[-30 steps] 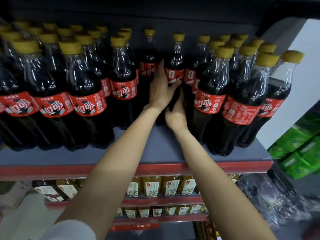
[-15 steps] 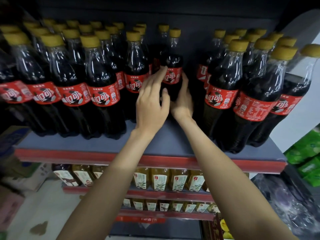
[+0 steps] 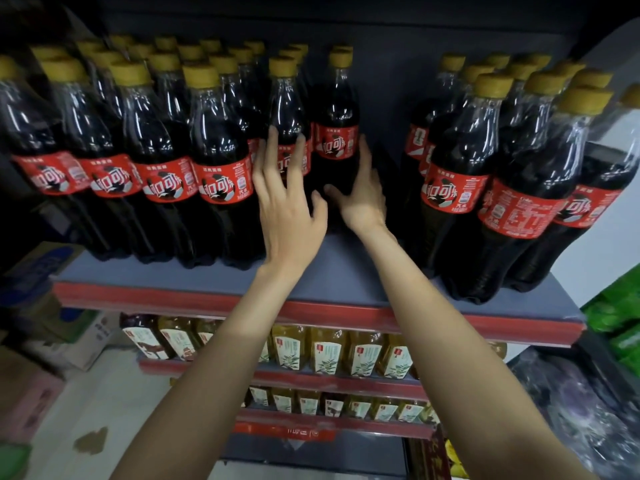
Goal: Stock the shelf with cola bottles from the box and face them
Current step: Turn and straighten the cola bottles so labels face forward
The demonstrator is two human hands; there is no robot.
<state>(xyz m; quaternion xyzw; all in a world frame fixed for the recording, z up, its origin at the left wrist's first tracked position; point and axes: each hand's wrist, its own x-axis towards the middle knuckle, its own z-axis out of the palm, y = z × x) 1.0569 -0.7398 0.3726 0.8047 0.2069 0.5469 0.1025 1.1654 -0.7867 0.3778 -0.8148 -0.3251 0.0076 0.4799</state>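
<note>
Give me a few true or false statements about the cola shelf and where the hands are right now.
1. The cola bottles have yellow caps. True.
2. The left hand grips a bottle by its cap. False: it is open, fingers spread, at label height.
3. The right hand is beside a bottle with its label facing forward. True.
4. The shelf is full across its front. False: a bare gap shows in front of the hands.

Upright cola bottles (image 3: 221,161), yellow caps, red labels, crowding grey shelf (image 3: 339,271)
</note>
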